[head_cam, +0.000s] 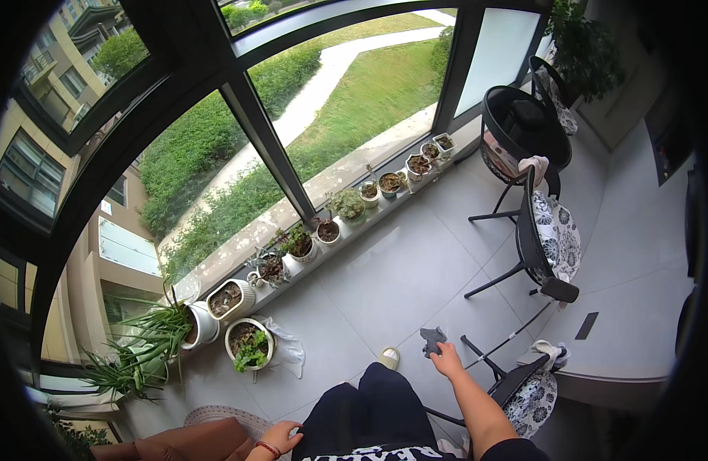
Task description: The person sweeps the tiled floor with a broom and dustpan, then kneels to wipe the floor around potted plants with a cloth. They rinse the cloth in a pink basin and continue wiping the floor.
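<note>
A crumpled dark grey cloth (432, 341) hangs from my right hand (446, 361), pinched in the fingers above the tiled floor. My left hand (282, 436), with a red bracelet at the wrist, rests beside my dark trouser leg and holds nothing that I can see. Close to my right forearm, a thin pole (518, 331) with a dark flat head (560, 289) slants between the chairs. Ahead, a row of potted plants, among them a leafy succulent (348, 206), stands along the low windowsill (331, 251).
On the floor at left are a round planter (250, 346) and a clear plastic bag (285, 346). Black chairs with patterned cushions (553, 236) stand at right, beside a grey table (625, 322). A brown leather seat (198, 441) is at lower left. Tall framed windows (273, 150) border the sill.
</note>
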`<state>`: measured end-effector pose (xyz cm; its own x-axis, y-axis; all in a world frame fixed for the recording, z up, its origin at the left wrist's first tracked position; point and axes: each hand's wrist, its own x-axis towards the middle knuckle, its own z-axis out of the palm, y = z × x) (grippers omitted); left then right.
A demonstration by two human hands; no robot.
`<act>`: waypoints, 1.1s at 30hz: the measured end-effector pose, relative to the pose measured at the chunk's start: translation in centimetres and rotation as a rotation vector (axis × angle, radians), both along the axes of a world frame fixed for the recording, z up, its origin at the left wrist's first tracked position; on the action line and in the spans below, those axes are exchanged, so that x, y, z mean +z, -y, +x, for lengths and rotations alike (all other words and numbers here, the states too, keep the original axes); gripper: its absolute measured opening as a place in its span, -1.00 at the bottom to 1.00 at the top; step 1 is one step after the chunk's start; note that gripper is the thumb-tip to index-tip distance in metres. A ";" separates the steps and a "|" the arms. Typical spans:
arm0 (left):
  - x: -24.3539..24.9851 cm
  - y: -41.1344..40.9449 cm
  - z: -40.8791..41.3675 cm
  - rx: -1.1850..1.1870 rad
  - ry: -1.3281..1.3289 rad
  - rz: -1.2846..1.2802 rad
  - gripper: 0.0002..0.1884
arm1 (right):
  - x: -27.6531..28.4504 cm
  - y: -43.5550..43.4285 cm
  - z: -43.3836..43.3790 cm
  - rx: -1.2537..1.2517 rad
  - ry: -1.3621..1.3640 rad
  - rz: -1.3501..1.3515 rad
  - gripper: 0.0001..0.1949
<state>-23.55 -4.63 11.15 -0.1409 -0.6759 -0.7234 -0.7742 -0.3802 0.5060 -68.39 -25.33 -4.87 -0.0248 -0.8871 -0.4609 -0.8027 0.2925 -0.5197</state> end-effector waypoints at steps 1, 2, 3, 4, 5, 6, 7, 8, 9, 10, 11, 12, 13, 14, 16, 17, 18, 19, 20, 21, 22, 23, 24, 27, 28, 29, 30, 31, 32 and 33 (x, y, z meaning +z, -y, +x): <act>-0.2 2.1 -0.1 -0.025 -0.012 -0.018 -0.60 | -0.9 1.8 -0.3 -0.037 -0.003 0.012 -0.45; -0.4 4.4 -0.2 -0.053 -0.026 -0.036 -0.61 | -1.9 3.5 -0.6 -0.077 -0.006 0.024 -0.45; -0.6 6.6 -0.2 -0.084 -0.037 -0.052 -0.62 | -2.4 5.1 -0.8 -0.121 -0.008 0.039 -0.45; -1.4 8.1 0.1 -0.074 -0.047 -0.098 -0.61 | -2.1 6.9 -0.7 -0.148 0.019 0.107 -0.44; -1.8 9.5 0.4 -0.063 -0.051 -0.085 -0.61 | -2.6 7.9 -0.8 -0.176 0.018 0.117 -0.44; -2.7 11.7 0.5 -0.056 -0.058 -0.091 -0.62 | -3.3 9.6 -1.1 -0.208 0.016 0.107 -0.43; -3.5 13.8 0.8 -0.048 -0.065 -0.097 -0.62 | -4.0 11.3 -1.1 -0.240 0.014 0.098 -0.43; -4.1 16.0 1.3 -0.067 -0.037 -0.127 -0.65 | -4.6 12.9 -1.0 -0.300 0.048 0.110 -0.43; -4.9 18.0 1.8 -0.106 -0.025 -0.159 -0.66 | -6.0 13.8 -1.4 -0.310 0.031 0.066 -0.43; -5.7 20.1 2.4 -0.144 -0.014 -0.191 -0.67 | -7.8 14.7 -2.3 -0.319 0.013 0.023 -0.44; -6.6 22.3 2.7 -0.181 -0.003 -0.225 -0.68 | -9.7 15.7 -3.2 -0.326 -0.006 -0.021 -0.44; -7.2 24.4 2.3 -0.143 -0.004 -0.212 -0.71 | -11.2 17.3 -3.9 -0.304 -0.057 -0.031 -0.44; -8.0 26.1 2.3 -0.135 0.017 -0.263 -0.71 | -12.7 18.7 -4.3 -0.329 -0.041 0.004 -0.43; -8.8 27.7 2.6 -0.126 0.037 -0.317 -0.72 | -14.1 20.4 -4.6 -0.353 -0.025 0.037 -0.43; -11.3 30.8 1.7 -0.066 0.066 -0.384 -0.72 | -18.3 23.6 -6.1 -0.371 -0.023 0.070 -0.43; -12.7 32.3 1.0 -0.015 0.064 -0.348 -0.72 | -20.7 25.0 -7.1 -0.380 -0.042 0.072 -0.43; -14.5 33.5 0.3 0.048 0.064 -0.329 -0.73 | -23.2 26.5 -7.6 -0.385 -0.051 0.073 -0.43; -16.6 34.5 -0.5 0.113 0.064 -0.310 -0.73 | -25.6 28.0 -8.1 -0.389 -0.060 0.074 -0.43; -18.9 35.2 -1.5 0.134 0.051 -0.323 -0.73 | -27.9 29.4 -8.9 -0.389 -0.059 0.109 -0.43; -21.2 35.8 -2.6 0.162 0.047 -0.341 -0.72 | -30.9 30.7 -9.2 -0.367 -0.056 0.122 -0.43; -23.1 37.2 -4.1 0.109 0.066 -0.363 -0.72 | -33.7 31.4 -10.0 -0.352 -0.063 0.130 -0.43; -25.4 38.5 -5.1 0.052 0.068 -0.394 -0.73 | -36.4 31.9 -10.7 -0.336 -0.071 0.139 -0.44; -27.3 40.2 -6.2 0.015 0.090 -0.425 -0.74 | -39.1 32.1 -11.5 -0.300 -0.044 0.142 -0.41; -32.0 45.8 -9.7 0.062 0.117 -0.468 -0.77 | -46.9 32.1 -13.3 -0.295 0.033 0.173 -0.39; -33.7 46.8 -10.0 0.086 0.109 -0.498 -0.78 | -49.2 32.4 -13.1 -0.230 -0.025 0.159 -0.39; -35.1 47.7 -10.0 0.114 0.103 -0.529 -0.78 | -51.0 32.6 -12.4 -0.162 -0.082 0.144 -0.39; -36.3 48.7 -10.4 0.105 0.096 -0.576 -0.80 | -52.4 33.4 -12.0 -0.095 -0.142 0.127 -0.39; -36.9 49.4 -11.2 0.142 0.101 -0.587 -0.80 | -53.0 34.7 -11.2 -0.044 -0.159 0.087 -0.40; -37.4 50.1 -12.1 0.178 0.108 -0.598 -0.80 | -53.4 36.0 -10.5 0.006 -0.174 0.047 -0.42; -37.3 50.7 -13.0 0.212 0.117 -0.609 -0.80 | -53.3 37.2 -9.9 0.055 -0.186 0.007 -0.43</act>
